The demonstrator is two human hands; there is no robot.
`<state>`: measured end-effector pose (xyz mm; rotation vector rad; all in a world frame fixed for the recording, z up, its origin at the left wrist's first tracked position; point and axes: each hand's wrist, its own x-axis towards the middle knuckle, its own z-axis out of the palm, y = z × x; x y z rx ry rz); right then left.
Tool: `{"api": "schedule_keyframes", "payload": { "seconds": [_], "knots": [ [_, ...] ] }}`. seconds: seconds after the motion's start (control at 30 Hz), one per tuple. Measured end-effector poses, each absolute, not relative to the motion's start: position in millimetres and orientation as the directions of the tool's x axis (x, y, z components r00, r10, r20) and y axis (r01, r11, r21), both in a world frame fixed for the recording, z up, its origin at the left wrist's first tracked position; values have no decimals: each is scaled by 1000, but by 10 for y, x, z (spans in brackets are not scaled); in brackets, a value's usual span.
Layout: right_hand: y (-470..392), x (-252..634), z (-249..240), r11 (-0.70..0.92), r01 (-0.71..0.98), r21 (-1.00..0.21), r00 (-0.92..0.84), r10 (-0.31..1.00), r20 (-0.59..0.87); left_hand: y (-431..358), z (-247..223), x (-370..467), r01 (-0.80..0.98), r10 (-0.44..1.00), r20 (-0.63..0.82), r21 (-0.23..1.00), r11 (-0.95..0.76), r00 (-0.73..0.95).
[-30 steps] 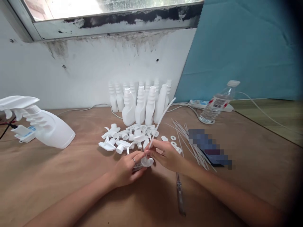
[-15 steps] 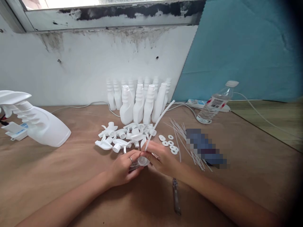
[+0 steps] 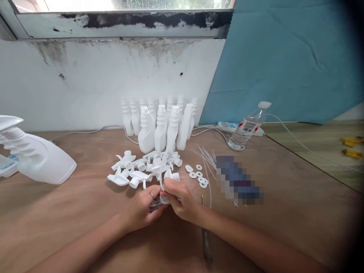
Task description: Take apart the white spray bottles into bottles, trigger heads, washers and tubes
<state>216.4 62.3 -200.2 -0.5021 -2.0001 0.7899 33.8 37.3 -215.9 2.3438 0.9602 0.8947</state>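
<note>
My left hand (image 3: 140, 208), with a ring on one finger, is closed around a white trigger spray head (image 3: 155, 205), which the fingers partly cover. My right hand (image 3: 182, 199) pinches a thin white plastic tube (image 3: 161, 175) close to its lower end, right at the round collar of that spray head. Whether the tube sits inside the collar is hidden by my fingers. Just beyond both hands lies a pile of white trigger spray heads (image 3: 119, 179). Several flat white washers (image 3: 192, 175) are scattered to the right of it.
White bottles (image 3: 146, 137) without tops stand by the wall. A large spray bottle (image 3: 47, 160) leans at left. On the right are loose thin tubes (image 3: 208, 158), a blurred-out dark object (image 3: 236, 176) and a water bottle (image 3: 246, 129). A slim metal tool (image 3: 206, 244) lies near my right forearm.
The tube, slanting up to the right before, now stands nearly upright above the spray head. My right hand has turned with it. The whole view has shifted slightly.
</note>
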Motion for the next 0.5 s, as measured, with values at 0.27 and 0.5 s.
{"api": "schedule_keyframes", "payload": {
  "seconds": [0.27, 0.5],
  "knots": [
    [622, 2151, -2064, 736, 57, -675, -521, 599, 608, 374, -2138, 321, 461, 753, 356, 622, -633, 553],
    [670, 2338, -1878, 443, -38, -896, -536, 747, 392, 337, -2152, 341, 451, 721, 406, 581, -678, 562]
  ]
}}
